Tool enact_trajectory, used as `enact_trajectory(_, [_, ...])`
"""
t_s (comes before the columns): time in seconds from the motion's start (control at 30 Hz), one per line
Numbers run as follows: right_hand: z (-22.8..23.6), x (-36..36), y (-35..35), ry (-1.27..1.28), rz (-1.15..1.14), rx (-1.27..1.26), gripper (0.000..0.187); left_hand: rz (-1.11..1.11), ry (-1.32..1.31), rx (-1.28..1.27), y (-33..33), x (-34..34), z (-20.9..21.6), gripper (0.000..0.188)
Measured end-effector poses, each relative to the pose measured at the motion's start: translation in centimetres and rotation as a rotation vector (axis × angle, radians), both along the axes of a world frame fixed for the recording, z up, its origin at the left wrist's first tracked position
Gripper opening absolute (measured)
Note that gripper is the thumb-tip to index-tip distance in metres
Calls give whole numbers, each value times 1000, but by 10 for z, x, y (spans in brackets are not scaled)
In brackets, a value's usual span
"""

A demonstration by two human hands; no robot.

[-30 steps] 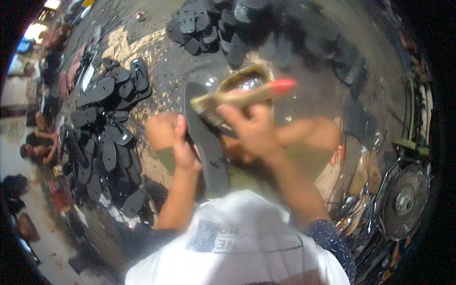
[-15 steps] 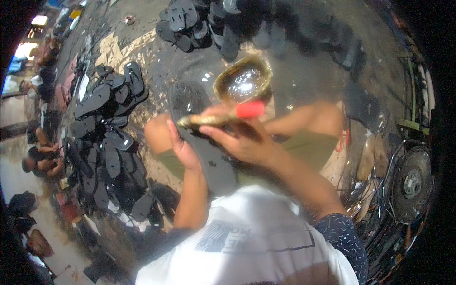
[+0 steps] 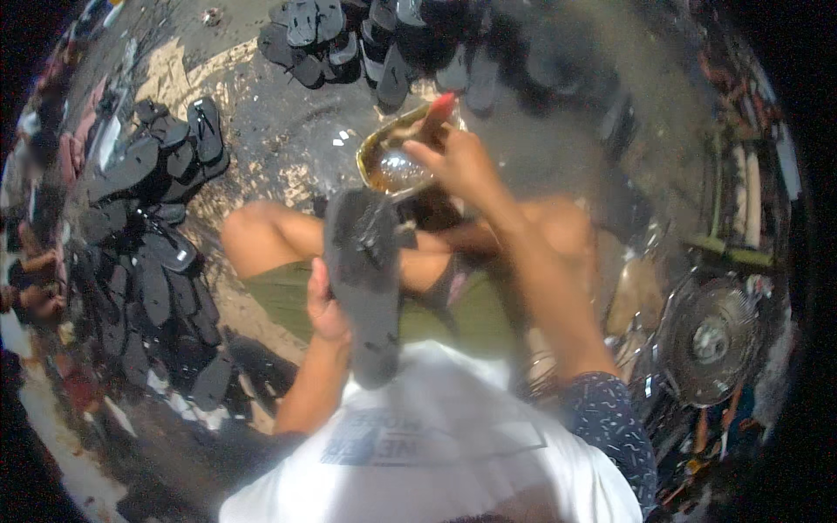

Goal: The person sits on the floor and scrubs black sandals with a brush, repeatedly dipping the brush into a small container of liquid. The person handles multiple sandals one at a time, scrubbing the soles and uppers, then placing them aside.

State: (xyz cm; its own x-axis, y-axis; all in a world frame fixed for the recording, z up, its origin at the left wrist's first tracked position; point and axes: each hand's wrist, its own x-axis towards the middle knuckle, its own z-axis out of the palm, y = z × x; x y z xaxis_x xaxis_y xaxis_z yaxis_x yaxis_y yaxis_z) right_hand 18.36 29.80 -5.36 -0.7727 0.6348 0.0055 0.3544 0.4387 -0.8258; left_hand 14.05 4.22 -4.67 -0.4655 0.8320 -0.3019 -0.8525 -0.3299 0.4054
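My left hand (image 3: 328,305) is closed on the left edge of a long black sandal sole (image 3: 364,279), which stands lengthwise in front of my shirt. A shiny wet patch marks the sole's far half. Above the far side of my lap, my right hand (image 3: 462,161) grips a brush with a red handle end (image 3: 442,108). Its other end reaches over or into a yellowish-rimmed bowl (image 3: 363,159) of glossy brown liquid. My fingers and blur hide where the bristles touch. The bowl sits just beyond the sole's far tip.
Piled black sandal soles (image 3: 161,253) lie to the left, and more soles (image 3: 314,35) lie at the far side. To the right stands a round, wheel-like grille (image 3: 708,343) near a greenish frame (image 3: 737,250). Cardboard pieces (image 3: 166,74) lie on the dark, stained floor.
My right hand has taken the brush off the sole and moved it away from me to the bowl. The sole, still in my left hand, has turned more upright in view.
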Motion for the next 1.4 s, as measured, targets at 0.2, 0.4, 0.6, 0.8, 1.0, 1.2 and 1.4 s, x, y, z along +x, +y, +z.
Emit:
enact_trajectory(0.2, [-61, -20, 38, -362, 268, 329, 25, -55, 51, -82, -50, 19, -5, 84])
enact_trajectory(0.4, [2, 40, 52, 283, -18, 27, 21, 81, -114, -172, -33, 5, -8, 67])
enact_trajectory(0.6, [43, 79, 54, 54, -292, 194, 25, 64, 45, 93, 44, -61, -16, 63])
enact_trajectory(0.8, [44, 40, -82, 445, -179, -244, 26, 29, 54, 227, 108, -60, 2, 59])
enact_trajectory(1.0, [30, 26, -84, 567, 33, -146, 25, 105, 99, 135, 105, -57, 11, 60])
enact_trajectory(1.2, [37, 28, -67, 704, 190, 6, 23, -84, -111, 263, 103, -44, -4, 57])
enact_trajectory(1.4, [4, 31, -57, 718, 335, 86, 29, -55, 7, 27, 112, -49, 14, 53])
